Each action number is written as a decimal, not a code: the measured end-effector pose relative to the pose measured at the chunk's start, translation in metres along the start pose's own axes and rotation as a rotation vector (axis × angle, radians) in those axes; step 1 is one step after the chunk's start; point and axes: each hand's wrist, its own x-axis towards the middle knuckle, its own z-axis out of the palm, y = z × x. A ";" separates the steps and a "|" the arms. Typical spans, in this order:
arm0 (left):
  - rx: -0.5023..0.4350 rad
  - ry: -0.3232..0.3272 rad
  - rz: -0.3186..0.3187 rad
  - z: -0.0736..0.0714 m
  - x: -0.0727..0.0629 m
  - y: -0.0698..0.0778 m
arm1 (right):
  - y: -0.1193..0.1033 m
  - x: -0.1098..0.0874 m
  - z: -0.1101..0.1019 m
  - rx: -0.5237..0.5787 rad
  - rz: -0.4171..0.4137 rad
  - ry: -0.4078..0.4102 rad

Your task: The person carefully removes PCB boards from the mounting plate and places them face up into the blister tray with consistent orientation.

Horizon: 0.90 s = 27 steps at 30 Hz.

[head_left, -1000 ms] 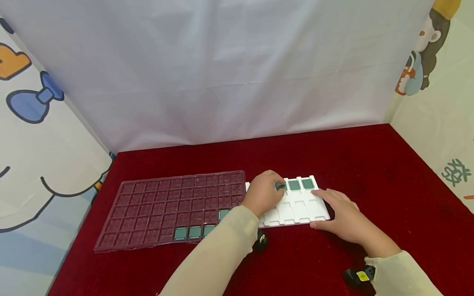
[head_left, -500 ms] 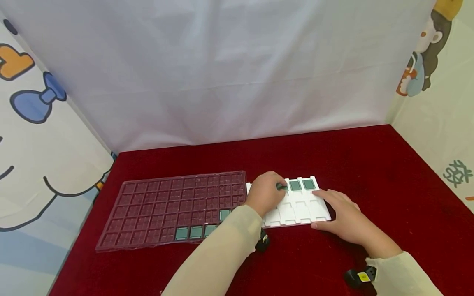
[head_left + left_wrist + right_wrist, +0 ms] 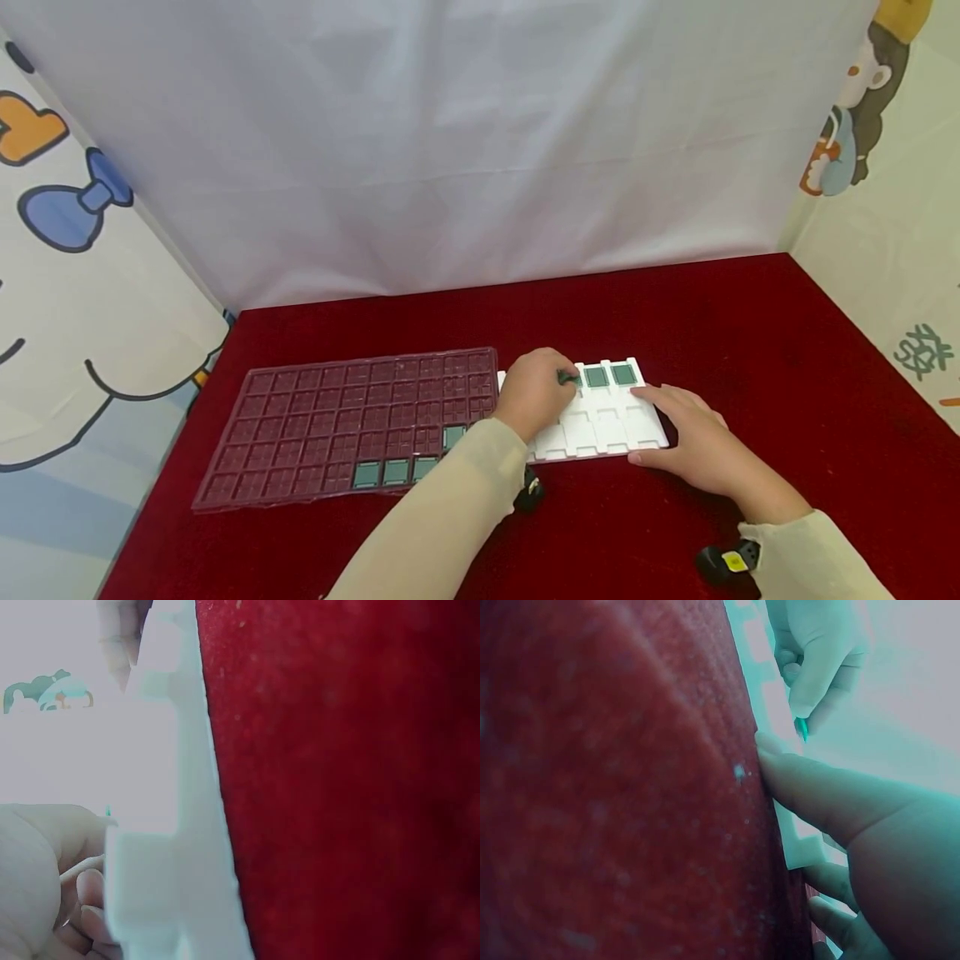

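Observation:
My left hand (image 3: 536, 390) pinches a small green square chip (image 3: 567, 377) between thumb and fingers, over the back row of a white tray (image 3: 600, 425). In the right wrist view that chip (image 3: 803, 730) looks tilted, a thin green sliver below the fingertips. Two more green chips (image 3: 597, 377) sit in pockets to its right. My right hand (image 3: 693, 437) holds the tray's right end, thumb at the front edge and fingers at the side. The tray's left part is hidden behind my left hand; the left wrist view shows its edge (image 3: 202, 847) up close.
A larger, see-through compartment tray (image 3: 322, 417) lies to the left, against the white one. Several green chips (image 3: 396, 472) sit in its front right pockets, partly covered by my left sleeve (image 3: 442, 508). Red cloth (image 3: 600, 533) covers the table; a white curtain (image 3: 480, 167) hangs behind.
Both hands stay in place. The chip in my left fingers shifts its tilt slightly over the same back-row spot; the view itself sways a little.

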 end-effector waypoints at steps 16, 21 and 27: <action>-0.122 0.031 0.036 -0.025 -0.019 0.010 | -0.001 0.000 -0.001 0.013 -0.013 0.003; -0.144 0.038 0.054 -0.031 -0.027 0.011 | -0.001 -0.001 -0.002 0.015 -0.005 -0.001; -0.160 0.045 0.081 -0.036 -0.035 0.011 | -0.001 -0.001 -0.001 0.007 -0.008 -0.002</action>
